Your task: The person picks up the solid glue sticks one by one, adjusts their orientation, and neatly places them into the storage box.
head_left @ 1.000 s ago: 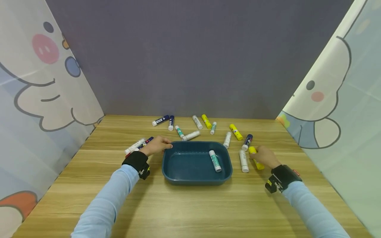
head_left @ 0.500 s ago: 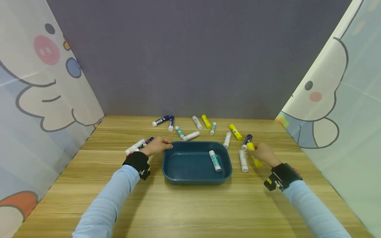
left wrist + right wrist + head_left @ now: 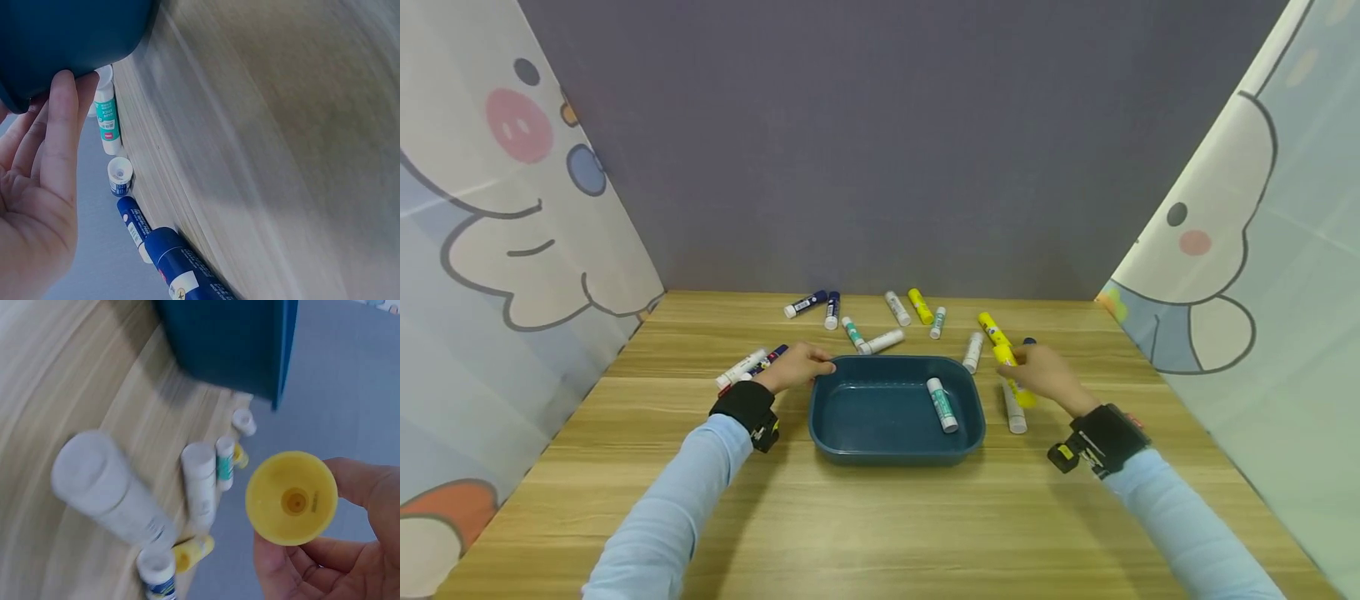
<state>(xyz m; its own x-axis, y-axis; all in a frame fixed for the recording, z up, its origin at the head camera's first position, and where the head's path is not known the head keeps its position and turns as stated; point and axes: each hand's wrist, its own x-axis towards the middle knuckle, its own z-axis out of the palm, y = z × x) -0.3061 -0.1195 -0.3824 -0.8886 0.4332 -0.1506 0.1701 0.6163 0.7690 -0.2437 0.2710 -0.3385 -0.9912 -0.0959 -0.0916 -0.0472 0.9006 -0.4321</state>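
Note:
The dark blue tray [image 3: 895,457] stands mid-table with one white-and-green glue stick [image 3: 942,406] lying in its right part. My left hand [image 3: 793,367] grips the tray's back left corner; in the left wrist view the fingers of that hand [image 3: 50,150] lie against the tray wall [image 3: 69,37]. A yellow glue stick [image 3: 1017,379] is pinched in my right hand [image 3: 1052,379], held over a white stick [image 3: 1015,414] right of the tray. The right wrist view shows the yellow stick's round end [image 3: 292,498] toward the camera, clear of the table, with the right hand [image 3: 350,537] around it.
Behind the tray lie several white, green, navy and yellow sticks, among them a navy one [image 3: 832,310] and a yellow one [image 3: 920,306]. Beside my left hand are a white stick [image 3: 741,368] and a navy one. A grey panel [image 3: 880,150] rises behind the table.
My right hand has lifted the yellow stick and carried it left toward the tray, now covering most of the navy stick beside it. The left hand and tray have stayed in place.

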